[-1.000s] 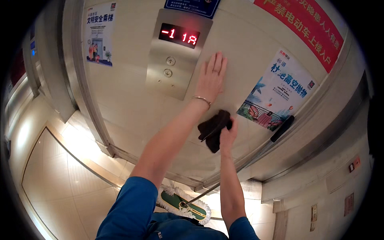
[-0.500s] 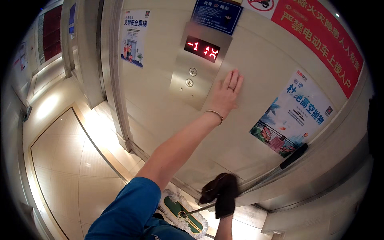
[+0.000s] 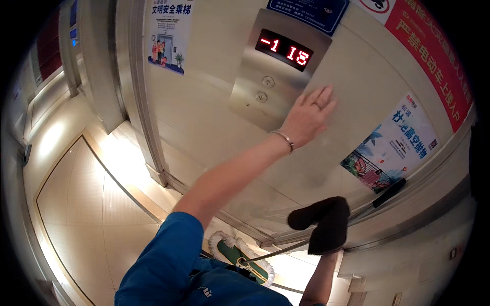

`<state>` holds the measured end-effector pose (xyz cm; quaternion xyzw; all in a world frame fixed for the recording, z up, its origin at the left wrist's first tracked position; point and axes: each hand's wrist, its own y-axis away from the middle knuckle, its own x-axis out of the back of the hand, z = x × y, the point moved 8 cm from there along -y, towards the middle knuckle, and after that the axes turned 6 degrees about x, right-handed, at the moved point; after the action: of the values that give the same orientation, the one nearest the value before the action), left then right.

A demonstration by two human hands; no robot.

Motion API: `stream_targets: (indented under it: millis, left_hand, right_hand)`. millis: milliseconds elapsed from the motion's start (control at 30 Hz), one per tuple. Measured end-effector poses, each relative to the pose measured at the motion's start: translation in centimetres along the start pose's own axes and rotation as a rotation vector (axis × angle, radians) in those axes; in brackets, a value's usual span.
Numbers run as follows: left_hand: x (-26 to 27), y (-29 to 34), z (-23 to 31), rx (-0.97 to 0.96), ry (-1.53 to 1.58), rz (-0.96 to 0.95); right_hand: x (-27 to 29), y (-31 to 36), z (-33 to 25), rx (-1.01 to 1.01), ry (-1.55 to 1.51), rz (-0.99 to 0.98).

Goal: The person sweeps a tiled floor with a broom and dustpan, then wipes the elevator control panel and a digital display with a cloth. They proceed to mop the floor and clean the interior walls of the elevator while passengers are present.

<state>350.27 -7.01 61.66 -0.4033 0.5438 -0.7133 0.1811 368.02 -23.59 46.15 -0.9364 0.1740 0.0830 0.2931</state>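
My left hand (image 3: 310, 115), bare with a ring and a bracelet, has its fingers stretched out at the right edge of a steel elevator call panel (image 3: 250, 76). It holds nothing, and whether it touches the wall I cannot tell. Two round buttons (image 3: 265, 88) and a red-lit display (image 3: 284, 49) are on the panel. Lower right, a dark cloth or mitt (image 3: 329, 224) covers my right hand, hiding the fingers. A flat mop (image 3: 229, 252) with a green plate and white fringe lies at my body; its handle (image 3: 286, 249) runs past the dark cloth to a black grip (image 3: 389, 193).
Posters (image 3: 171, 38) and a red banner (image 3: 434, 56) hang on the beige wall (image 3: 204, 132), with a blue sign (image 3: 311, 13) above the panel. A metal frame (image 3: 140, 102) edges the wall at left. Glossy tiles (image 3: 102, 204) cover the floor.
The view has shifted, so the wall has moved in the picture. The display's digits differ. My left hand stays beside the panel; my covered right hand has moved right and up.
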Motion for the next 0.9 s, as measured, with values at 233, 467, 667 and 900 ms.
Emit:
stream_targets:
  millis: [233, 467, 667, 900]
  left_hand:
    - [7.1, 1.1, -20.3, 0.487, 0.272, 0.204]
    - [4.7, 0.1, -23.2, 0.34, 0.253, 0.013]
    - [5.0, 0.4, -23.3, 0.276, 0.228, 0.071]
    - [4.4, 0.6, -22.9, 0.206, 0.193, 0.067]
  right_hand:
    - [-9.5, -8.8, 1.5, 0.177, -0.271, 0.045]
    - [-20.8, -18.9, 7.5, 0.075, -0.589, -0.189]
    - [-20.3, -15.8, 13.4, -0.065, -0.665, -0.26]
    - [-17.4, -13.4, 19.5, -0.039, -0.814, -0.254]
